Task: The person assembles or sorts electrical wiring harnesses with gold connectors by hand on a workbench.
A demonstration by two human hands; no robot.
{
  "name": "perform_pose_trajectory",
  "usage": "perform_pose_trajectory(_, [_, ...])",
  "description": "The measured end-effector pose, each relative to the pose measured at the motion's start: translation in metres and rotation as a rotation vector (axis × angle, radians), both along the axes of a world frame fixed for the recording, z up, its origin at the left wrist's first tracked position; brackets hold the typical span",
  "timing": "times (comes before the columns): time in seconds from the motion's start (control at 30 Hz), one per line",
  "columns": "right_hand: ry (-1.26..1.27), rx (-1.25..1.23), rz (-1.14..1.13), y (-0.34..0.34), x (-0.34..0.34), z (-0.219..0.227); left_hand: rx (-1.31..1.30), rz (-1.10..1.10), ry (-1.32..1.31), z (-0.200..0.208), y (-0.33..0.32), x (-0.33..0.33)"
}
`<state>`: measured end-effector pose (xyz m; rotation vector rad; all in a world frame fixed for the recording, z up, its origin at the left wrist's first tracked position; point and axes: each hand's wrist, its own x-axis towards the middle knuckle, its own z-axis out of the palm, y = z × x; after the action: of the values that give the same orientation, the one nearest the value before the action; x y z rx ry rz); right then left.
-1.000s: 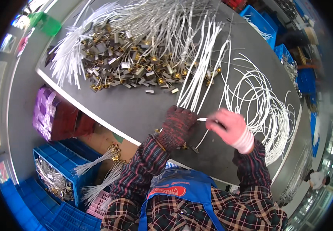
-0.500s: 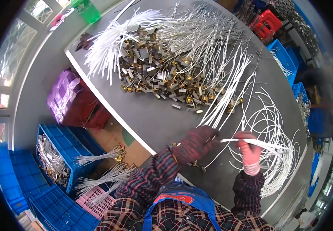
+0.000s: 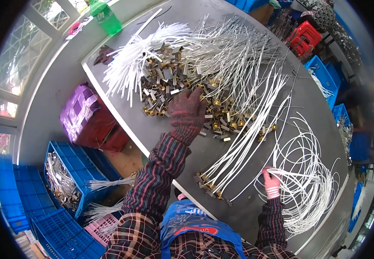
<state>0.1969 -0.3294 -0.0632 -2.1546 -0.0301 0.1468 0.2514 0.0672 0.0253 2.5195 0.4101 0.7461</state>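
Two gloved hands are out over the grey table. The left hand, in a dark knit glove, lies flat with fingers spread on the heap of brass-ended parts at mid-table; whether it pinches one I cannot tell. The right hand, in a pink glove, rests on the coiled white wires at the table's right end, fingers curled onto the strands. Between them runs a straight bundle of white leads. Beside the table, a purple-wrapped package sits on a dark red box; blue crates lie below, and a green bottle stands by the window.
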Motion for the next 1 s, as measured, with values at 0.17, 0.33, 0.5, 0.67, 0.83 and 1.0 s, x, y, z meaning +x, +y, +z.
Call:
perform_pose_trajectory(0.17, [0.291, 0.18, 0.103, 0.036, 0.012, 0.073, 0.19, -0.099, 0.53, 0.006, 0.006, 0.035])
perform_pose_trajectory(0.33, [0.7, 0.45, 0.246, 0.068, -0.034, 0.104, 0.051, -0.259, 0.759, 0.026, 0.014, 0.054])
perform_pose_trajectory(0.5, [1.155, 0.605, 0.397, 0.069, -0.105, 0.086, -0.46, -0.366, 0.694, 0.055, 0.041, 0.05])
perform_pose_trajectory(0.67, [1.192, 0.698, 0.519, 0.056, -0.131, 0.081, -0.386, -0.42, 0.53, 0.061, 0.05, 0.038])
perform_pose_trajectory(0.83, [1.178, 0.666, 0.689, 0.05, -0.133, 0.08, -0.882, -0.478, 0.228, 0.032, 0.022, -0.031])
perform_pose_trajectory(1.0, [0.989, 0.558, 0.649, 0.082, -0.088, 0.101, -1.237, -0.428, 0.167, -0.006, -0.012, -0.103])
